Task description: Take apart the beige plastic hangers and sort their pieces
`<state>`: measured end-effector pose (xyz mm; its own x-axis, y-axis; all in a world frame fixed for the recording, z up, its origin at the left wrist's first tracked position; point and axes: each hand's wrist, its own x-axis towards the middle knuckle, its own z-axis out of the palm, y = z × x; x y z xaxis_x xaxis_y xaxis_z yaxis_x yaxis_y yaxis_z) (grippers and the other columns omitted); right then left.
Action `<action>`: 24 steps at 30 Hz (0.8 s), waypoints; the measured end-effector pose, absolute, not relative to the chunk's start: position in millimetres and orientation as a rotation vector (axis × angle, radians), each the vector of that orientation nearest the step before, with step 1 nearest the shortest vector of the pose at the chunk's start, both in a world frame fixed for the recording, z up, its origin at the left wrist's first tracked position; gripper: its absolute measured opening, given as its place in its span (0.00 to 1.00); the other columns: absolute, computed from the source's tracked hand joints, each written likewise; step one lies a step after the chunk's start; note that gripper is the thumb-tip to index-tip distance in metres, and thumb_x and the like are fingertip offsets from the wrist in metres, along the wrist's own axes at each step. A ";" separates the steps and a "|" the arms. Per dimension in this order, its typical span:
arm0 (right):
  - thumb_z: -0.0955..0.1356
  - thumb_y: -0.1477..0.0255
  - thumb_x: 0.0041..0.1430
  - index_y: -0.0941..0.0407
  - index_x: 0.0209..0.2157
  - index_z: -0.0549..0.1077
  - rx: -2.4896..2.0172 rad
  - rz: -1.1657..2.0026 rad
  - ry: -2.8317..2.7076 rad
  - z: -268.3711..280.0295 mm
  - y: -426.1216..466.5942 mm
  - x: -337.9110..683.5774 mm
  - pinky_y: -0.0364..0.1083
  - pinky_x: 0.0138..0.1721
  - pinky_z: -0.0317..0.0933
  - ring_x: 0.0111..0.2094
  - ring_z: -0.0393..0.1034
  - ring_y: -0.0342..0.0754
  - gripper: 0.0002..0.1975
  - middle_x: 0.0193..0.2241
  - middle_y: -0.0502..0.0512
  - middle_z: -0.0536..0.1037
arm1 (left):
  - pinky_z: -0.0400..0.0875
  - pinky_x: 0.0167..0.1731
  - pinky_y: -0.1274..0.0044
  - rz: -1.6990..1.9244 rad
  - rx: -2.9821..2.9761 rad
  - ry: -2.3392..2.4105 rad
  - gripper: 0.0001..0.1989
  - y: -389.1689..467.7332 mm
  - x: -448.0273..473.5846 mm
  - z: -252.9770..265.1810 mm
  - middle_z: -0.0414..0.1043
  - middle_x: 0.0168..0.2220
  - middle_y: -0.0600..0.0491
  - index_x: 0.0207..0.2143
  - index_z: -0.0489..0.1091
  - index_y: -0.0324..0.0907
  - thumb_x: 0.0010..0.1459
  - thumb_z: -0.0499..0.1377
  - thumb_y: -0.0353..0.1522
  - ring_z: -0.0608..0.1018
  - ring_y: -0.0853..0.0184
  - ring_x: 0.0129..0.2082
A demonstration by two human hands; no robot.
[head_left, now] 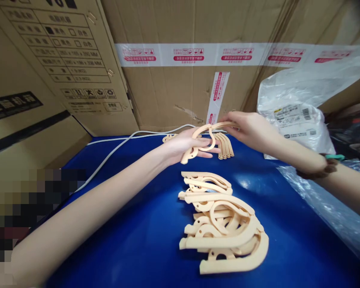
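Above the blue table surface, my left hand [180, 145] grips a beige plastic folding hanger [202, 130]. Its curved piece with a small holed end hangs over my palm, and some of my fingers stretch out behind it. The hanger's other, slender arm lies in the fingers of my right hand [252, 127], which pinch it from the right. The two parts meet between my hands; whether they are joined cannot be made out. Closer to me lies a pile of folded beige hangers [219, 242], stacked loosely. Behind my left fingers several slim beige arms [227, 147] lie side by side.
More beige curved pieces [168, 138] lie at the back, partly behind my left hand. A white cable [117, 146] crosses the left and rear. Cardboard boxes [165, 96] wall the back and left. A white plastic bag [306, 116] and clear plastic film [321, 204] lie at right.
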<state>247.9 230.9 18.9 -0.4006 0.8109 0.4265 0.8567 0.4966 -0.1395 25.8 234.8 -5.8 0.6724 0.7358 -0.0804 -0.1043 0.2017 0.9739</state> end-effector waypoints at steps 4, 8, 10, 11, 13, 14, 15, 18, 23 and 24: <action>0.60 0.67 0.67 0.58 0.45 0.72 -1.401 -0.542 -2.544 13.4 226.4 248.4 0.47 0.28 0.57 0.33 0.74 0.52 0.14 0.38 0.60 0.80 | 0.75 0.33 0.79 0.567 1.145 0.614 0.20 232.7 24.7 -4.1 0.78 0.45 0.44 0.57 0.65 0.44 0.63 0.57 0.25 0.82 0.63 0.40; 0.59 0.72 0.66 0.56 0.50 0.71 -1.402 -0.586 -2.604 4.9 223.4 253.8 0.46 0.26 0.52 0.28 0.72 0.47 0.15 0.40 0.58 0.80 | 0.66 0.20 0.85 0.546 0.971 0.634 0.17 230.1 21.4 -6.3 0.77 0.42 0.43 0.54 0.67 0.42 0.62 0.57 0.27 0.80 0.69 0.32; 0.59 0.74 0.64 0.56 0.49 0.71 -1.485 -0.529 -2.584 1.1 220.7 251.2 0.46 0.26 0.51 0.27 0.72 0.47 0.15 0.37 0.58 0.80 | 0.62 0.18 0.85 0.545 0.945 0.604 0.15 228.2 23.3 -8.1 0.76 0.39 0.44 0.49 0.71 0.38 0.59 0.57 0.24 0.77 0.71 0.29; 0.60 0.74 0.63 0.56 0.48 0.71 -1.532 -0.469 -2.578 -0.2 219.5 248.8 0.46 0.26 0.52 0.27 0.72 0.48 0.15 0.35 0.59 0.80 | 0.62 0.19 0.84 0.543 0.975 0.612 0.14 227.6 25.1 -9.3 0.75 0.38 0.44 0.47 0.72 0.37 0.58 0.57 0.22 0.76 0.72 0.28; 0.60 0.72 0.64 0.57 0.45 0.72 -1.622 -0.280 -2.564 -2.0 219.5 244.3 0.45 0.27 0.54 0.27 0.72 0.49 0.12 0.31 0.58 0.80 | 0.63 0.22 0.82 0.553 1.179 0.731 0.13 228.1 28.9 -12.6 0.73 0.37 0.46 0.43 0.73 0.37 0.55 0.58 0.21 0.74 0.72 0.29; 0.59 0.70 0.65 0.56 0.42 0.72 -1.655 -0.183 -2.552 -2.6 221.3 243.5 0.45 0.27 0.55 0.26 0.72 0.48 0.12 0.30 0.57 0.79 | 0.63 0.24 0.82 0.568 1.314 0.824 0.13 229.2 30.5 -14.7 0.73 0.36 0.48 0.41 0.74 0.38 0.53 0.59 0.21 0.73 0.72 0.29; 0.57 0.69 0.67 0.56 0.40 0.72 -1.690 -0.097 -2.529 -3.4 224.5 244.1 0.44 0.27 0.57 0.25 0.72 0.47 0.14 0.28 0.56 0.79 | 0.62 0.25 0.81 0.592 1.440 0.920 0.12 230.9 31.4 -17.0 0.72 0.36 0.50 0.38 0.74 0.39 0.51 0.59 0.20 0.71 0.72 0.29; 0.52 0.66 0.70 0.56 0.38 0.72 -1.841 0.014 -2.424 -7.1 241.9 255.6 0.43 0.26 0.59 0.21 0.70 0.44 0.21 0.27 0.54 0.79 | 0.59 0.25 0.81 0.670 1.611 1.114 0.08 237.7 30.2 -24.1 0.71 0.33 0.53 0.32 0.72 0.40 0.49 0.61 0.21 0.68 0.72 0.27; 0.56 0.68 0.66 0.62 0.44 0.74 -2.158 -0.131 -2.227 -21.7 273.5 281.7 0.47 0.29 0.62 0.30 0.76 0.55 0.19 0.34 0.67 0.81 | 0.52 0.18 0.80 0.725 1.583 1.229 0.08 245.7 24.4 -27.2 0.69 0.31 0.52 0.36 0.70 0.41 0.58 0.60 0.37 0.65 0.70 0.23; 0.57 0.68 0.65 0.63 0.44 0.74 -2.193 -0.163 -2.214 -25.4 277.1 283.8 0.48 0.31 0.62 0.34 0.77 0.57 0.19 0.36 0.69 0.80 | 0.51 0.17 0.80 0.733 1.566 1.240 0.11 246.2 24.4 -26.1 0.70 0.33 0.51 0.36 0.70 0.41 0.59 0.58 0.40 0.65 0.70 0.23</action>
<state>283.8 277.1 -25.4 -0.0118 0.9960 0.0886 0.9982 0.0065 0.0595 24.4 246.2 -26.1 0.2991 0.9482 -0.1073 0.3635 -0.0093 0.9316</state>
